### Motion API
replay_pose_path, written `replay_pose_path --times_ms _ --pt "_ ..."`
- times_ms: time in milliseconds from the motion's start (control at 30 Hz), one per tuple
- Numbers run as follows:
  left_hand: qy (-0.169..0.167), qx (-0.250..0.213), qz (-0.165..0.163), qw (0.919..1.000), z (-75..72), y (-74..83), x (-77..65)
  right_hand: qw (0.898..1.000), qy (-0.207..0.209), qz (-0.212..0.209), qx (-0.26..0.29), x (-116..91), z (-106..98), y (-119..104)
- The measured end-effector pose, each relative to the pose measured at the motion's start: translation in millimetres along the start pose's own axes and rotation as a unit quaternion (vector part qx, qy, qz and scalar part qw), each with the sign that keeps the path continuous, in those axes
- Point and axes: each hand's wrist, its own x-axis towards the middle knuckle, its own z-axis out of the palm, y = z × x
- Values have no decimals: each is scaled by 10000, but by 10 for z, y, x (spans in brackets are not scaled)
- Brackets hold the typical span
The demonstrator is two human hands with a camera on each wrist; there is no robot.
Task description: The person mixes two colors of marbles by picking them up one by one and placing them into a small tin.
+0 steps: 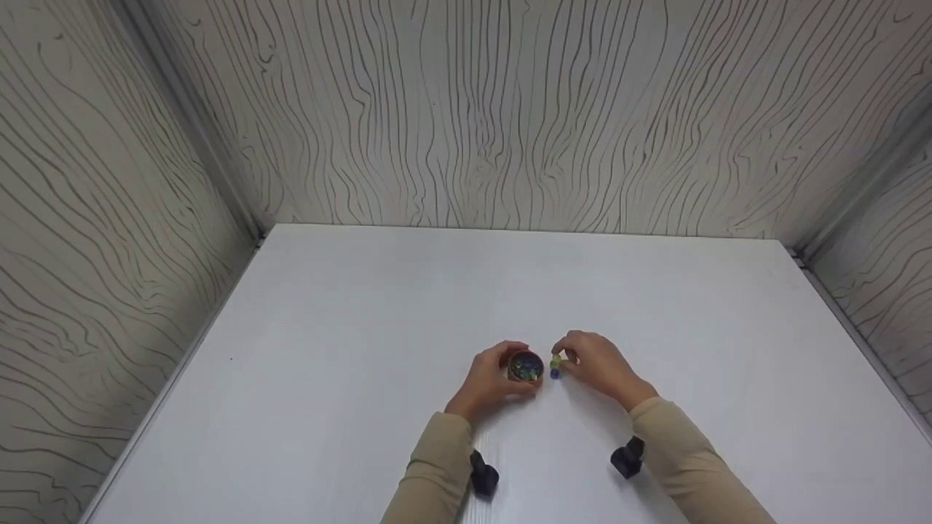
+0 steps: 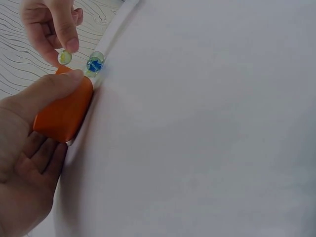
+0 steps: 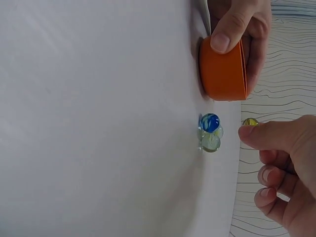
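Note:
My left hand (image 1: 489, 380) grips a small orange cup (image 3: 222, 71), thumb on one side and fingers round the other. In the head view several marbles (image 1: 526, 368) show inside it, bluish and green. Just right of the cup, my right hand (image 1: 598, 364) pinches a yellow-green marble (image 2: 64, 57) between thumb and forefinger, held above the table. Below that hand a blue marble (image 3: 210, 123) and pale green marbles (image 3: 211, 143) sit close together on the table beside the cup. The right hand's other fingers are loosely curled.
The white table (image 1: 364, 313) spreads out around both hands. Wood-grain patterned panels (image 1: 466, 116) stand behind it and along both sides. A black device (image 1: 484, 477) is at the left wrist, another black device (image 1: 628, 458) at the right.

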Motion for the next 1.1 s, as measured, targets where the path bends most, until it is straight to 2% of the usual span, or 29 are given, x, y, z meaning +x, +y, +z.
replay_pose_path --times_ms 300,633,1100 --pt "-45 151 -16 9999 6 -28 16 9981 358 -493 -42 -37 40 -8" --pt "13 217 -8 9998 14 -30 21 9979 293 -574 -11 -38 32 -74" --pt "-21 -26 -57 10000 7 -15 18 9967 403 -705 56 -52 44 -164"
